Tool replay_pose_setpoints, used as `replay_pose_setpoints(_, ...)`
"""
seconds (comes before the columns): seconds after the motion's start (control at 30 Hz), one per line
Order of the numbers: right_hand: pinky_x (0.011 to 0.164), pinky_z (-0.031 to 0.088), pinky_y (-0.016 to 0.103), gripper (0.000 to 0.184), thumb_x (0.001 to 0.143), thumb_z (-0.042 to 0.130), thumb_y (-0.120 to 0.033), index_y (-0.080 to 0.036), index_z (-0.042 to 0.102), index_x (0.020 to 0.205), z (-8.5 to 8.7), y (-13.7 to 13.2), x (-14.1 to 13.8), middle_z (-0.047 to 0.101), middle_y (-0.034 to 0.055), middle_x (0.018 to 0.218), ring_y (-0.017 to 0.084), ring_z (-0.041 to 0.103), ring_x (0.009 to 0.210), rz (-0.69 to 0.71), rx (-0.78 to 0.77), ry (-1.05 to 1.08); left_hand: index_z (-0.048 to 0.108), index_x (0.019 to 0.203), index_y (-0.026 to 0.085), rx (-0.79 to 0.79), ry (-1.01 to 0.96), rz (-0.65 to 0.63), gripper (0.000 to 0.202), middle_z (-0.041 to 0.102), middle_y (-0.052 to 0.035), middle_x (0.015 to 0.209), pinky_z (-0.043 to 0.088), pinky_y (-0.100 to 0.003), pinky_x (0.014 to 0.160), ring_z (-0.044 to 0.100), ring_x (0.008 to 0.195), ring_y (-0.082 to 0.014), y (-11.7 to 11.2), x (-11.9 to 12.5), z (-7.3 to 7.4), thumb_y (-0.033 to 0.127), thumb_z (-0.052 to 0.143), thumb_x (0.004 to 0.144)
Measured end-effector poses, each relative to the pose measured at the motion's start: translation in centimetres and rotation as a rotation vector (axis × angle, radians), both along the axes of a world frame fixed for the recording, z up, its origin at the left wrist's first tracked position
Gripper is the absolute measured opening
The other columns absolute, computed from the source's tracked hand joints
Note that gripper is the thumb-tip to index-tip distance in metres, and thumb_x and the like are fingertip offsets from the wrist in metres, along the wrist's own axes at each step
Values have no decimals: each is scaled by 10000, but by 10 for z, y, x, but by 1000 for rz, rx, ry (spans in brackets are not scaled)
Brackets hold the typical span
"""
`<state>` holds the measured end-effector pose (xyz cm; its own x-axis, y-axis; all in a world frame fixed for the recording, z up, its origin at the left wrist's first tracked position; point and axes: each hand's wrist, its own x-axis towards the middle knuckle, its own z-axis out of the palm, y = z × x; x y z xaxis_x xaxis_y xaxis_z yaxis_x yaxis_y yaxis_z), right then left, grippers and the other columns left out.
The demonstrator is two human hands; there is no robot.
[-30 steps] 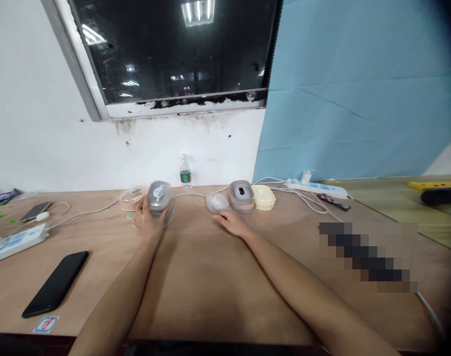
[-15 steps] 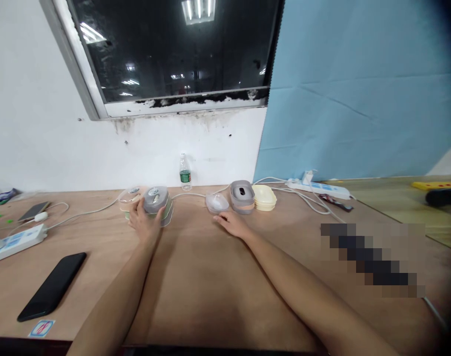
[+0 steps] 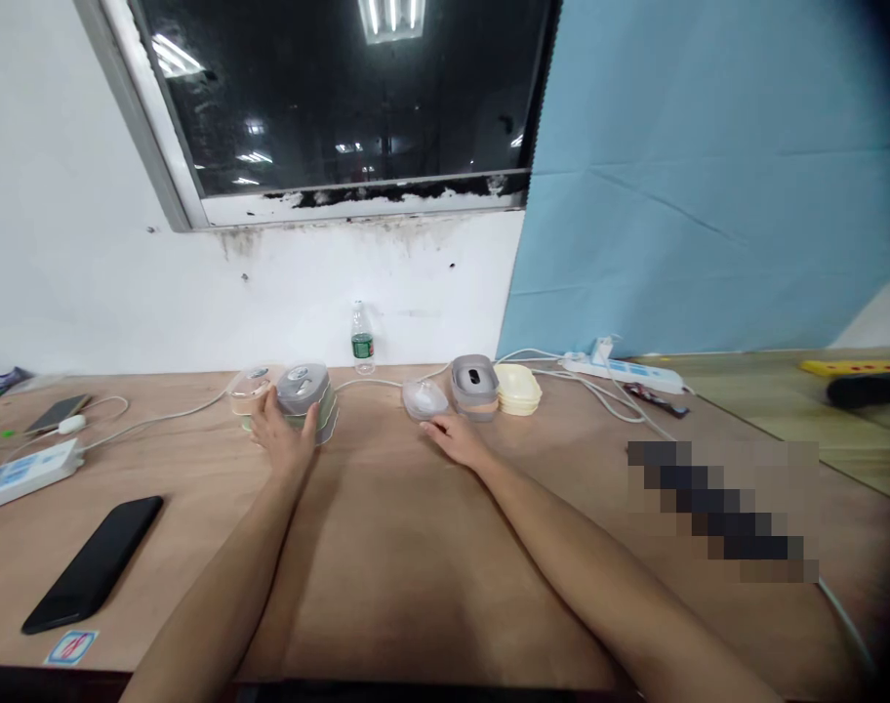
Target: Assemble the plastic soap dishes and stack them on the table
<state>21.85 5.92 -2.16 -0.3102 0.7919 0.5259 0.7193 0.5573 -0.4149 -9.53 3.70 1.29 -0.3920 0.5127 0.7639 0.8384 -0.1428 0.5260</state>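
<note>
My left hand [image 3: 287,439] is at the front of a grey-topped stack of lidded plastic food containers [image 3: 303,387]. Its thumb and fingers spread around the stack's near side, and the fingers reach in beside a pink-topped stack [image 3: 250,384] on the left. My right hand [image 3: 457,439] rests low on the table, fingers stretched leftward and apart from any grip. Its fingertips lie just before some clear lids [image 3: 424,398]; whether they touch is unclear. Right of these stand grey and orange nested boxes [image 3: 475,391] and pale yellow nested boxes [image 3: 518,391].
A bottle with a green label [image 3: 362,342] stands against the wall. A black phone [image 3: 94,564] lies at the front left. Power strips [image 3: 31,475] and white cables [image 3: 159,422] run along both sides. A pixelated dark object [image 3: 723,513] lies at the right.
The view has shifted slightly, so everything on the table appears a little further left. Both hands stay at the same stacks and lids.
</note>
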Motion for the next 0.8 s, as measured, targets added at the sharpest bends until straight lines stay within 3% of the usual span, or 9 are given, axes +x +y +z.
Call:
replay_pose_setpoints(0.07, 587, 305, 263, 435, 936, 426, -430, -190, 553, 596, 3, -1, 12, 532, 7, 569, 135, 465, 574, -107, 148, 56, 315, 1410, 148, 78, 64, -40, 724, 378, -198, 1399, 233, -528, 1093, 322, 1330, -346, -3, 2, -1, 456, 612, 824)
replay_pose_setpoints(0.2, 681, 378, 292, 352, 916, 418, -385, -194, 569, 663, 7, 6, 57, 554, 46, 674, 181, 505, 689, -464, 406, 256, 327, 1387, 146, 181, 235, -206, 663, 426, -191, 1359, 276, -494, 1078, 372, 1300, -322, -12, 17, -7, 378, 607, 833)
replay_pose_setpoints(0.3, 843, 401, 370, 277, 874, 420, -351, -161, 621, 860, 4, 15, 95, 595, 122, 919, 250, 521, 931, -768, 481, 423, 449, 1294, 175, 88, 432, -470, 482, 514, -151, 1275, 347, -450, 1023, 463, 1209, -290, -18, 35, -13, 336, 577, 858)
replay_pose_setpoints(0.4, 953, 347, 466, 305, 795, 463, -319, -131, 636, 961, -5, 24, 120, 583, 166, 1038, 302, 485, 1052, -969, 371, 487, 556, 1180, 196, -128, 636, -693, 328, 579, -119, 1183, 410, -415, 917, 532, 1071, -264, -20, 52, -17, 347, 521, 891)
replay_pose_setpoints(0.53, 1012, 300, 492, 373, 763, 499, -362, -144, 652, 1023, -15, 31, 122, 551, 173, 1159, 318, 447, 1147, -945, 169, 439, 621, 1076, 200, -319, 717, -836, 263, 613, -95, 1105, 440, -377, 826, 559, 959, -232, -17, 62, -22, 360, 514, 896)
replay_pose_setpoints(0.63, 1045, 276, 481, 435, 773, 512, -406, -145, 640, 1095, -17, 33, 110, 480, 184, 1301, 323, 389, 1239, -900, 74, 364, 629, 1064, 196, -376, 687, -853, 260, 628, -88, 1073, 446, -373, 847, 564, 971, -231, -13, 58, -26, 362, 526, 893)
replay_pose_setpoints(0.8, 1048, 271, 503, 584, 791, 514, -449, -145, 542, 1289, -15, 32, 100, 362, 205, 1428, 364, 338, 1302, -973, -61, 328, 632, 1071, 188, -446, 618, -876, 277, 649, -85, 1014, 460, -366, 866, 584, 967, -225, -8, 49, -32, 374, 518, 900)
